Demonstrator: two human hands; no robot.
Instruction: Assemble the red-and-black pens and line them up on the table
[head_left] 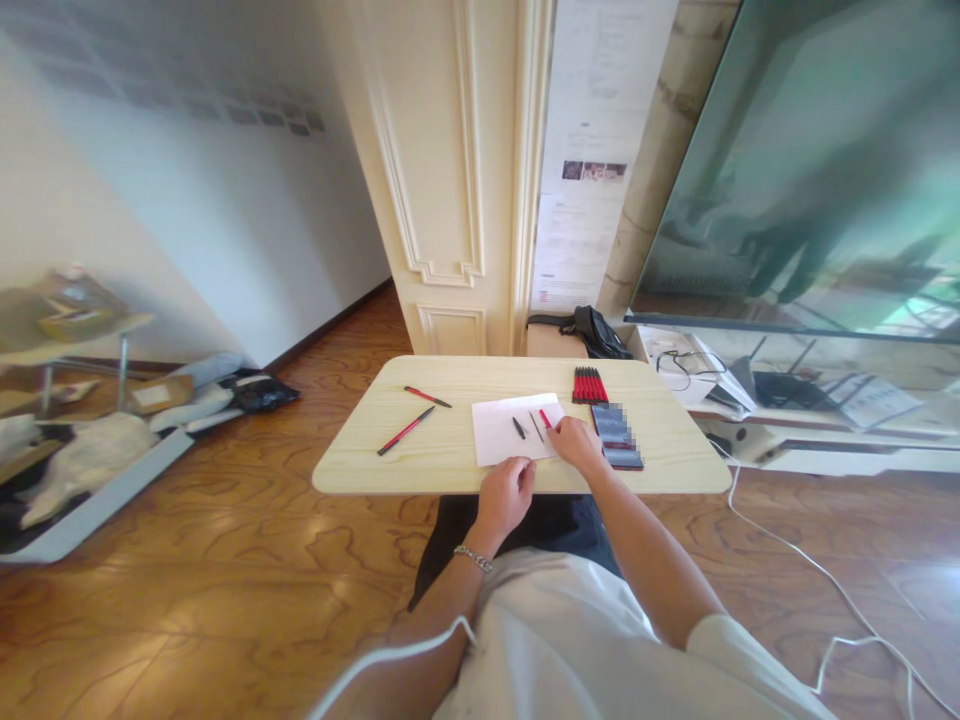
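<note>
A white sheet of paper point(504, 432) lies on a small light wooden table point(435, 460). My left hand point(507, 494) rests curled at the paper's near edge, close to the table's front rim. My right hand point(576, 440) sits on the paper's right side with its fingers closed on a red pen part point(545, 418). A short black piece point(519, 428) and a thin rod point(536, 426) lie on the paper just left of that hand. Two red-and-black pens point(406, 431) point(427, 397) lie further left on the table.
A bundle of red pens point(589, 385) and a dark flat box point(616, 437) lie right of the paper. A low shelf with cables point(750, 400) stands to the right, clutter point(97, 440) at left. A white cable point(817, 575) runs over the wood floor.
</note>
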